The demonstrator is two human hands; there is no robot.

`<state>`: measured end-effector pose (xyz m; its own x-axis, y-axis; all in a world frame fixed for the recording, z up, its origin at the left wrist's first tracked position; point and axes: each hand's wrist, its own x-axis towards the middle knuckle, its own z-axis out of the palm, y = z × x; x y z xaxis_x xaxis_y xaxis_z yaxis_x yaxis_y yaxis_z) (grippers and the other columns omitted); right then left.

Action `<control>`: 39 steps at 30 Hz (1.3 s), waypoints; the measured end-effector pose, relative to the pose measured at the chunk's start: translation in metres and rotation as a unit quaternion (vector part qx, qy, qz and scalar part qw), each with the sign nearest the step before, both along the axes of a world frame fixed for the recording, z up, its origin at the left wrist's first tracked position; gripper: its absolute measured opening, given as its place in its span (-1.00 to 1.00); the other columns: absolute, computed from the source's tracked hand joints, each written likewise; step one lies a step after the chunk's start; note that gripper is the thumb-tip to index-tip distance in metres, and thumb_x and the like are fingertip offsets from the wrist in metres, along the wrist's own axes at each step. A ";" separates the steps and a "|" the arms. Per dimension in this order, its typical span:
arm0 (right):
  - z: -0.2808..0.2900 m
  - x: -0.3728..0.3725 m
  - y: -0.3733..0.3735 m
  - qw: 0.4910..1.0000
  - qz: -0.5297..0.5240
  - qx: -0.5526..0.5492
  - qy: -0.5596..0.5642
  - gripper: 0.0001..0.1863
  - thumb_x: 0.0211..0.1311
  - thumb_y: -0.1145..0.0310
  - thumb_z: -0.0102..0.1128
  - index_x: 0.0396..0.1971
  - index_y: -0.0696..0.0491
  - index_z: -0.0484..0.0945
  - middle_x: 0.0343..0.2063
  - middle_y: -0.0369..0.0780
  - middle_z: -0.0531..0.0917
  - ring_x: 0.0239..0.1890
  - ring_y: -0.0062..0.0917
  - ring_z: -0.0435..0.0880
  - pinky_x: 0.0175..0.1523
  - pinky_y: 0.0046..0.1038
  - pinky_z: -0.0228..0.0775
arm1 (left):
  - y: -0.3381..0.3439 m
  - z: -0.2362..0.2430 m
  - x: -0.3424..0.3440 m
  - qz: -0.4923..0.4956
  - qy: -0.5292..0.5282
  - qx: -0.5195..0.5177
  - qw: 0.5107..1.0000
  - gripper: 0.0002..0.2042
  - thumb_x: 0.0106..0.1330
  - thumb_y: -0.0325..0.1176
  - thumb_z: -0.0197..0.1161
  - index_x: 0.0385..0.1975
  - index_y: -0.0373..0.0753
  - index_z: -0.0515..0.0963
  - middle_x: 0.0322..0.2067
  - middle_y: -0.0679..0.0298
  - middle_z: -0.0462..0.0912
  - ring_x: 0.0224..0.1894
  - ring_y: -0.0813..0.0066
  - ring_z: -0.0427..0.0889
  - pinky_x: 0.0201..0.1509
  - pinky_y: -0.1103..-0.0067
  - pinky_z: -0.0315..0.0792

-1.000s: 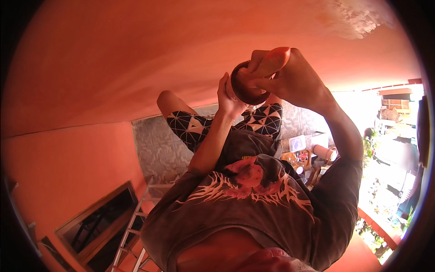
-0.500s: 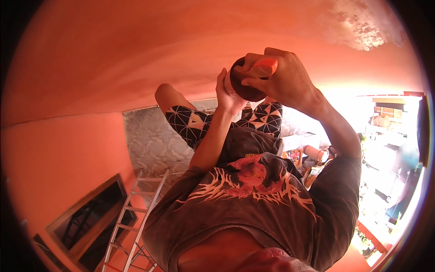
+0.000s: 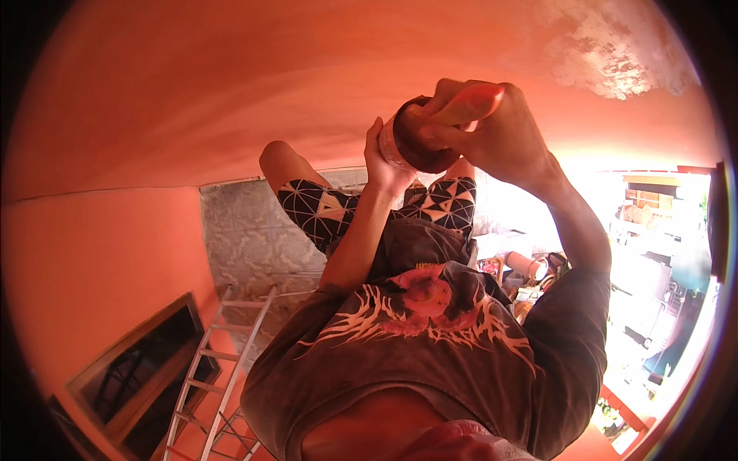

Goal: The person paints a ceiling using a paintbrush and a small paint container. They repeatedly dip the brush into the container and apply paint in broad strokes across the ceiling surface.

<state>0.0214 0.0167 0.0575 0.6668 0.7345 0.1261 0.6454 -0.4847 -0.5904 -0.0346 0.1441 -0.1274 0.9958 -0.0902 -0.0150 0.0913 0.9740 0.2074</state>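
A round, open-topped can (image 3: 392, 144) with a dark inside is held up in front of me, its mouth tilted toward me. My left hand (image 3: 387, 172) is wrapped round its outer side from below left. At the mouth of the can, my right hand (image 3: 507, 140) grips a paintbrush (image 3: 478, 103) by its orange handle, fingers closed. The handle's wide end points up and right. The lower end of the brush is hidden behind my fingers and in the can. What lies inside the can is too dark to make out.
An orange wall (image 3: 269, 100) rises close ahead, with a pale, patchy area (image 3: 615, 58) at upper right. A metal ladder (image 3: 219, 356) stands at lower left by a wood-framed window (image 3: 146, 369). Cluttered objects (image 3: 526, 266) lie at right, beside a bright opening.
My right hand has shifted slightly right and turned, so more of the orange handle shows and it slants up to the right. The left hand keeps holding the can.
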 end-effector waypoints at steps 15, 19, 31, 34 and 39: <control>0.015 0.007 0.000 0.995 0.008 -0.082 -0.061 -0.80 0.08 0.42 0.25 -0.25 0.06 0.60 -0.59 -0.10 0.66 -0.50 -0.15 0.68 -0.33 -0.18 0.53 | -0.001 -0.031 0.004 0.001 0.059 0.075 0.995 -0.32 0.42 0.25 -0.24 0.32 -0.15 0.35 0.13 0.20 0.58 0.10 0.31 0.61 -0.17 0.36 0.53; 0.028 0.010 0.005 0.982 0.049 -0.157 -0.095 -0.76 0.08 0.41 0.23 -0.20 0.06 0.61 -0.56 -0.07 0.67 -0.45 -0.12 0.70 -0.28 -0.16 0.55 | -0.004 -0.029 0.004 -0.009 0.062 0.068 0.996 -0.37 0.42 0.22 -0.22 0.21 -0.14 0.44 -0.01 0.23 0.64 -0.07 0.34 0.65 -0.36 0.40 0.46; 0.055 0.033 0.002 0.972 0.149 -0.175 0.054 -0.86 0.12 0.54 0.34 -0.32 0.15 0.59 -0.48 -0.15 0.65 -0.38 -0.32 0.66 -0.23 -0.33 0.49 | -0.005 -0.024 0.004 -0.013 0.025 0.075 0.997 -0.43 0.46 0.16 -0.22 0.17 -0.12 0.45 -0.10 0.28 0.65 -0.17 0.37 0.64 -0.40 0.39 0.45; 0.054 0.042 -0.003 0.963 0.128 -0.093 0.220 -0.87 0.05 0.64 0.37 -0.39 0.19 0.60 -0.50 -0.22 0.65 -0.40 -0.50 0.61 -0.24 -0.45 0.46 | -0.005 -0.023 0.003 -0.016 0.055 0.064 0.996 -0.43 0.45 0.17 -0.21 0.16 -0.12 0.47 -0.10 0.28 0.65 -0.18 0.37 0.64 -0.40 0.39 0.46; 0.036 0.054 -0.010 0.953 0.254 -0.057 0.154 -0.92 0.02 0.61 0.29 -0.44 0.16 0.61 -0.52 -0.23 0.67 -0.39 -0.49 0.67 -0.24 -0.42 0.49 | -0.004 -0.033 0.007 -0.029 0.034 0.074 0.996 -0.39 0.45 0.19 -0.21 0.20 -0.17 0.45 -0.09 0.25 0.65 -0.16 0.36 0.64 -0.37 0.37 0.48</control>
